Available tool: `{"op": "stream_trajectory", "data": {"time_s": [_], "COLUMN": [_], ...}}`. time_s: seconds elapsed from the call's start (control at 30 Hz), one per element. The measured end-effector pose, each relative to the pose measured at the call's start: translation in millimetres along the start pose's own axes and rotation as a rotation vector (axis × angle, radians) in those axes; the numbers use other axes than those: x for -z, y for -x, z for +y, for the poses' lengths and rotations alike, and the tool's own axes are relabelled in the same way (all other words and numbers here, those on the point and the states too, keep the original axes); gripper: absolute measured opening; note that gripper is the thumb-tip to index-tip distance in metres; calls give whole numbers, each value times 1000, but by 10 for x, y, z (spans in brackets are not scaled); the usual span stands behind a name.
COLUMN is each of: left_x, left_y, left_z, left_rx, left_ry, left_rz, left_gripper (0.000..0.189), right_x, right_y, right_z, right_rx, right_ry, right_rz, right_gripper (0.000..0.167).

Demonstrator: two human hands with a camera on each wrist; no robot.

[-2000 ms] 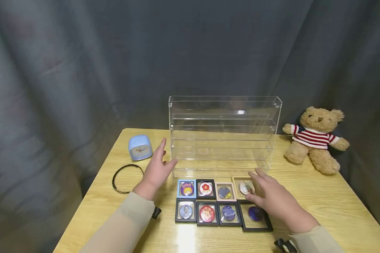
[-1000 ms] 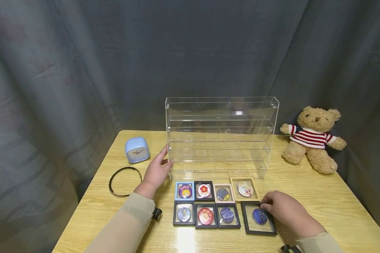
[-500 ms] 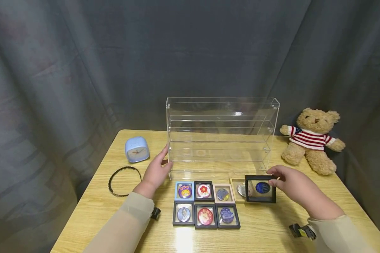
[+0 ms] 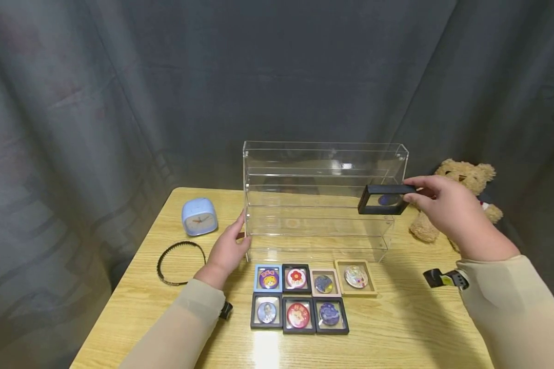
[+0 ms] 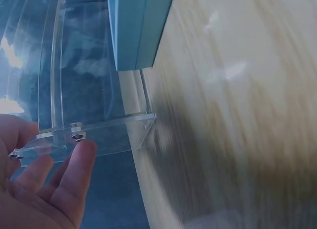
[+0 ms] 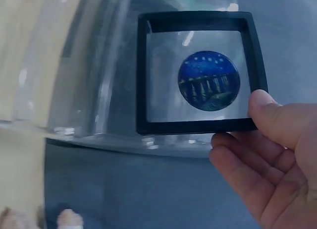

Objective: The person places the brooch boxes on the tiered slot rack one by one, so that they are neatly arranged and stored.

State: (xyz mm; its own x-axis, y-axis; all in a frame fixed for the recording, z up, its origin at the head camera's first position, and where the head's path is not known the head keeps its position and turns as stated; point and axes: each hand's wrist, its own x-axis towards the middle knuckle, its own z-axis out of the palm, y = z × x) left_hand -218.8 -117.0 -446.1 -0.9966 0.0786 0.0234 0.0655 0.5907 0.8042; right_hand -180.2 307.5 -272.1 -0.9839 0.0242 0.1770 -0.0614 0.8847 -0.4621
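My left hand (image 4: 226, 251) holds the left side panel of a clear acrylic display rack (image 4: 320, 211), thumb by its front edge. The left wrist view shows the fingertips (image 5: 85, 152) against this panel. My right hand (image 4: 457, 212) pinches the right edge of a black square frame (image 4: 380, 211) between thumb and fingers. A round blue badge (image 6: 209, 81) with a night scene sits in the frame's transparent middle. The frame is raised off the table and tilted, before the right part of the rack's middle shelves. Whether it touches the rack, I cannot tell.
Several framed badges lie in two rows before the rack, including a blue frame (image 4: 256, 279) and a wooden-coloured frame (image 4: 372, 284). A blue clock (image 4: 199, 217) and black headband (image 4: 159, 266) lie left. A teddy bear (image 4: 424, 225) sits right, partly behind my right hand.
My right hand has picked the black frame up from the front row's right end and carried it up and forward to the rack. My left hand has moved onto the rack's left side.
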Motion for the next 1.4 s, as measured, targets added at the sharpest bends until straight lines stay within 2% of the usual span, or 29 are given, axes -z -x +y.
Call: {"op": "stream_trajectory", "data": {"time_s": [0.23,0.4,0.53,1.13,1.4], "left_x": [-5,-3,-10,-45,-50], "left_y": [23,34,37,26,37], "left_z": [-3,14,31,31,37], "left_rx": [-18,-14,-17,-22,-29], "left_ry": [-11,-18,-14,-10,-23], "left_rz": [0,7,3,-2,-2], "left_gripper": [77,78,80,83,82], "right_x": [173,173,132,-87,-164], "right_y": [-146,-234,-295,-443,-467], "right_z": [-166,-204,-187,-7,83], "right_rx": [37,20,19,-25,22], "right_ry": [-12,-68,-55,-14,38], "right_rz": [112,118,127,62,30], "right_gripper": [42,45,43,43,40]}}
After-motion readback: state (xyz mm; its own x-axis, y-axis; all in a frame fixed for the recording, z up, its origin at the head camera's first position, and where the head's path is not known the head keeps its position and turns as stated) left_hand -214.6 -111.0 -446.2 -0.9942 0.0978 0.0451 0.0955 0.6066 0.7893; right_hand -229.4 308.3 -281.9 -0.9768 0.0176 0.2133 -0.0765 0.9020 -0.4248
